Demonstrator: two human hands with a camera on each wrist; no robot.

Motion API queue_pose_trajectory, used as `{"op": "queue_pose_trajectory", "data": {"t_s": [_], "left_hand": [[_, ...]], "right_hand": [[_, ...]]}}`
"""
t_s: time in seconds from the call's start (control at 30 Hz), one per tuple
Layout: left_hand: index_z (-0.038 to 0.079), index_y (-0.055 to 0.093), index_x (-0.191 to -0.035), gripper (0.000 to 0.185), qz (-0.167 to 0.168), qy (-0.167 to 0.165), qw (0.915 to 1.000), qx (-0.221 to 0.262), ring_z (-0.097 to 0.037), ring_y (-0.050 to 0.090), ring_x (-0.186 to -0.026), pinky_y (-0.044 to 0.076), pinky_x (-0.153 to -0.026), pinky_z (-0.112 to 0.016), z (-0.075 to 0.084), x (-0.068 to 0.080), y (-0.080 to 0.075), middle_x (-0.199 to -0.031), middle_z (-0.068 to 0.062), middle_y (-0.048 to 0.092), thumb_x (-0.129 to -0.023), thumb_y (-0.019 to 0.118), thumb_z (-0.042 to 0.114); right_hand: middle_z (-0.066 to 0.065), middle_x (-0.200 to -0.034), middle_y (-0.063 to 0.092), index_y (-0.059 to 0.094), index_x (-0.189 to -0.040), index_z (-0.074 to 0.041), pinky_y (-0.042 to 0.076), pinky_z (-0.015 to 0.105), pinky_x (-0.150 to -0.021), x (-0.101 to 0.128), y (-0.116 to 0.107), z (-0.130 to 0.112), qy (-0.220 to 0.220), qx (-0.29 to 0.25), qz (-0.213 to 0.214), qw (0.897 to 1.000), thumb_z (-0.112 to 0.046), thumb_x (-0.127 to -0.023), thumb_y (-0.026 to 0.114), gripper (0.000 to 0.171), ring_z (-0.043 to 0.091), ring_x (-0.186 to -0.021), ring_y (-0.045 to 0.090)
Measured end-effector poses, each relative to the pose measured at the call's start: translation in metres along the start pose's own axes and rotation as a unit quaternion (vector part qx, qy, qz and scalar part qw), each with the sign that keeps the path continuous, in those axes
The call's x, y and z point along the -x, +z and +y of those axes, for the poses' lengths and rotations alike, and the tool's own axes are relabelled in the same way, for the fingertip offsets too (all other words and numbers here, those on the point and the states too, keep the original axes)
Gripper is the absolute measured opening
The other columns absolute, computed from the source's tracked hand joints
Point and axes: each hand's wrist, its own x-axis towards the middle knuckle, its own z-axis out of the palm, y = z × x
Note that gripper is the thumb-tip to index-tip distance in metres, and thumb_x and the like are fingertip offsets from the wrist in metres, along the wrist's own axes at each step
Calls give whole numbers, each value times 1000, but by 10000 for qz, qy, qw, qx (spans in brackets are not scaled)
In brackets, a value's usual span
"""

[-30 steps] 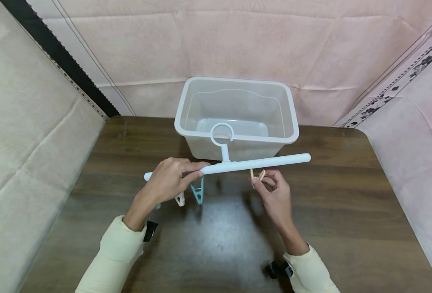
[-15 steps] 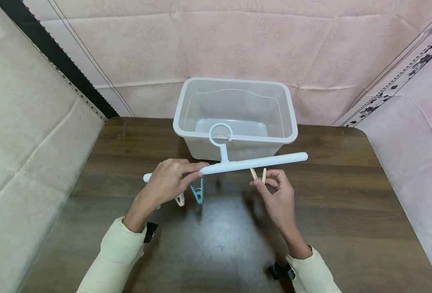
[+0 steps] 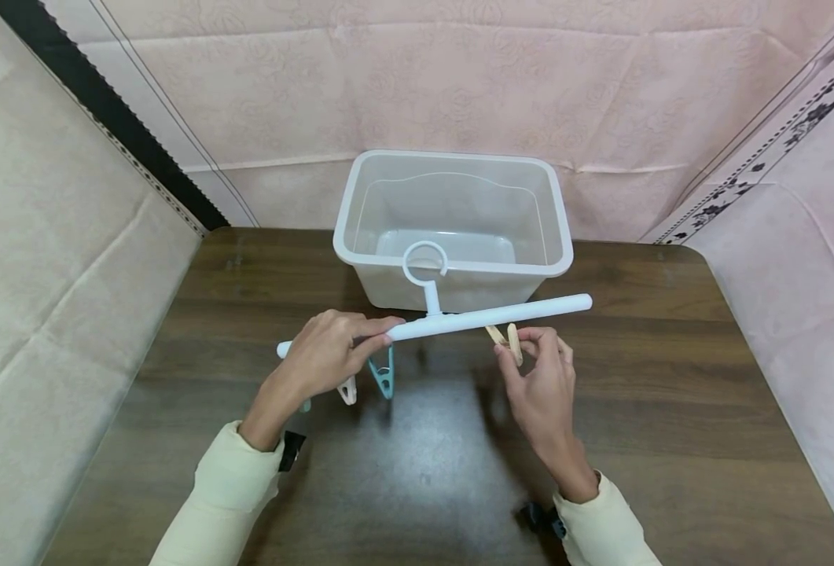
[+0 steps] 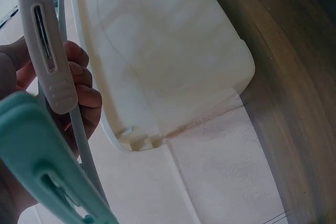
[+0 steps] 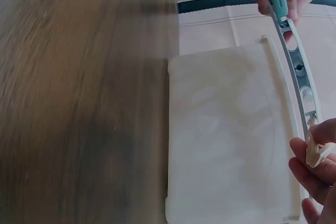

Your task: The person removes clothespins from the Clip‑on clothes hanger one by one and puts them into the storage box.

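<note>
Holding the hanger bar (image 3: 459, 318) level above the table (image 3: 424, 472), left hand (image 3: 328, 354) is wrapped round its left end. Right hand (image 3: 540, 377) pinches a beige peg (image 3: 512, 342) just beneath the bar; a slack pinch could drop it, and tilting the bar could spoil the alignment.

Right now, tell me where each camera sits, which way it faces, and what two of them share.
Head: on the head, facing forward and down at the table; shows both hands and sleeves, the left hand gripping the bar, the right hand pinching a beige peg.
Left wrist: beside the left hand, facing the bin; its fingers show behind the hanging pegs.
Right wrist: facing the bin; its fingers show.
All three views share the bin and bar.
</note>
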Motion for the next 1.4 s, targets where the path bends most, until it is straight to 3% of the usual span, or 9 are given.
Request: {"op": "queue_pose_trajectory", "data": {"t_s": [0.23,0.4,0.57,0.67,0.8,0.97,1.07,1.4], "left_hand": [[16,72,-127,32,-85,-95,9999,85,-4,42,-54,36,-47,-27,2,-1,-1,-78,5,67,-95,71,17],[16,72,-127,32,-109,-77,9998,154,-5,43,-55,37,-48,-27,2,-1,1,-79,2,69,-95,71,16],[15,72,-127,32,-87,-48,9999,95,-5,43,-55,36,-48,-26,1,1,1,-77,4,67,-95,71,16],[14,72,-126,31,-110,-68,9998,143,-4,41,-54,36,-48,-26,1,2,2,-79,3,69,-95,71,16],[12,72,-125,30,-183,-61,9996,218,-2,34,-51,32,-46,-25,2,2,2,-86,2,72,-96,70,16],[10,73,-124,30,-54,0,10000,14,-3,33,-51,30,-45,-24,1,2,2,-70,9,61,-95,71,16],[12,73,-125,31,0,-42,10000,29,-4,37,-52,32,-46,-25,0,2,2,-68,9,59,-95,72,16],[12,73,-125,31,25,-97,9998,187,-4,40,-53,34,-46,-26,-1,2,2,-73,7,64,-94,72,15]], "right_hand": [[22,-94,70,58,-96,8,34,52,-98,-1,0,4,-1085,591,475,9912,-2,-85,78,26,36,-79,68],[19,-90,66,59,-93,8,34,54,-99,0,3,8,-1733,979,894,9759,-18,-96,69,28,36,-79,64],[19,-84,65,59,-90,7,37,55,-94,0,7,11,-2227,1240,1209,9594,-20,-98,66,28,36,-81,63],[18,-80,65,59,-88,6,38,55,-91,-1,10,13,-2497,1336,1417,9485,-14,-96,65,22,37,-82,62],[17,-75,66,61,-86,4,40,56,-89,-6,12,18,-2712,1360,1632,9388,3,-85,66,5,37,-86,63],[15,-74,68,64,-88,4,39,57,-95,-8,11,19,-2686,1243,1493,9435,12,-75,70,17,36,-89,66],[15,-75,70,65,-90,4,37,58,-98,-8,9,19,-2602,1190,1417,9476,12,-73,72,20,36,-91,67],[14,-85,70,68,-95,4,40,58,-94,-5,4,22,-2534,924,1274,9545,-7,-83,77,19,37,-91,66]]}}
